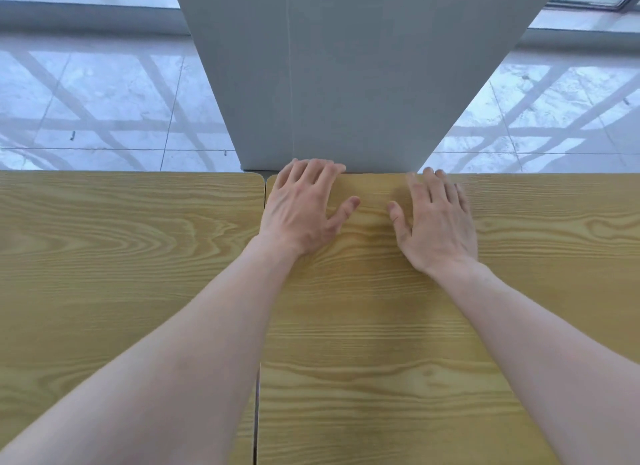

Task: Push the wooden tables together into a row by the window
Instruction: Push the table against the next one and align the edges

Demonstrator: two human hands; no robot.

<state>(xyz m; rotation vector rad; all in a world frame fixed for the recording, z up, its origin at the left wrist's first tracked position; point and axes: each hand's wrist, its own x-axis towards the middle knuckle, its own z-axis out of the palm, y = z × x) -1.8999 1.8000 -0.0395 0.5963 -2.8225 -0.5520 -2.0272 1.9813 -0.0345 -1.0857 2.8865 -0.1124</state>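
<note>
Two light wooden tables stand side by side with a thin dark gap between them. The left table (104,257) fills the left half of the view. The right table (381,343) fills the right half. My left hand (304,208) lies flat on the right table near its far left corner, fingers curled over the far edge. My right hand (438,222) rests flat on the same table beside it, fingertips reaching the far edge. Neither hand holds a loose object.
A grey pillar (346,84) rises right behind the far edge of the right table. A pale tiled floor (104,101) lies beyond both tables, and a window frame (595,0) shows at the top right.
</note>
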